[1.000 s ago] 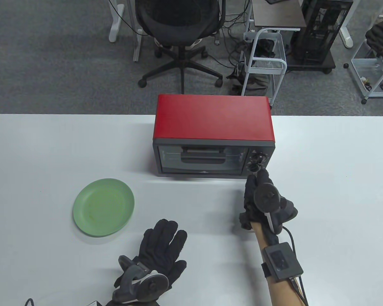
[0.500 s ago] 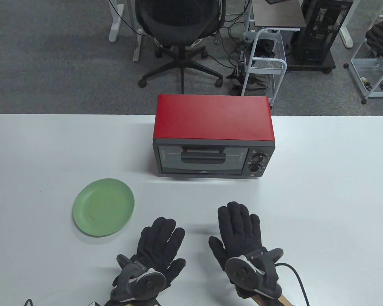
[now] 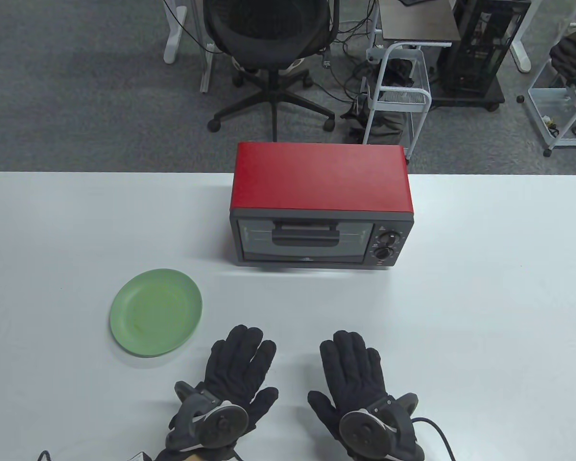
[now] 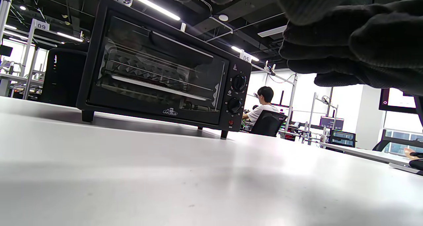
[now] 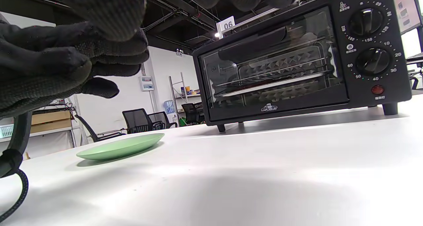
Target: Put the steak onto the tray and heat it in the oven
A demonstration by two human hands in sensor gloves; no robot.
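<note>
The red-topped oven [image 3: 320, 201] stands mid-table with its glass door shut; two knobs [image 3: 388, 245] sit on its right panel. Through the door a flat tray [image 5: 274, 84] lies on the rack, and the oven [image 4: 158, 70] fills the left wrist view too. No steak shows plainly. My left hand [image 3: 235, 370] lies flat on the table near the front edge, fingers straight. Beside it my right hand [image 3: 353, 372] lies flat as well, holding nothing. Both are well short of the oven.
An empty green plate [image 3: 156, 312] sits left of the hands, the plate [image 5: 120, 146] also showing in the right wrist view. Beyond the table's far edge stand an office chair [image 3: 269, 43] and a white cart [image 3: 398, 91]. A seated person [image 4: 261, 107] is far behind.
My right hand left the oven's lower knob, drew back toward the front edge and settled flat next to the left hand. The left hand barely shifted.
</note>
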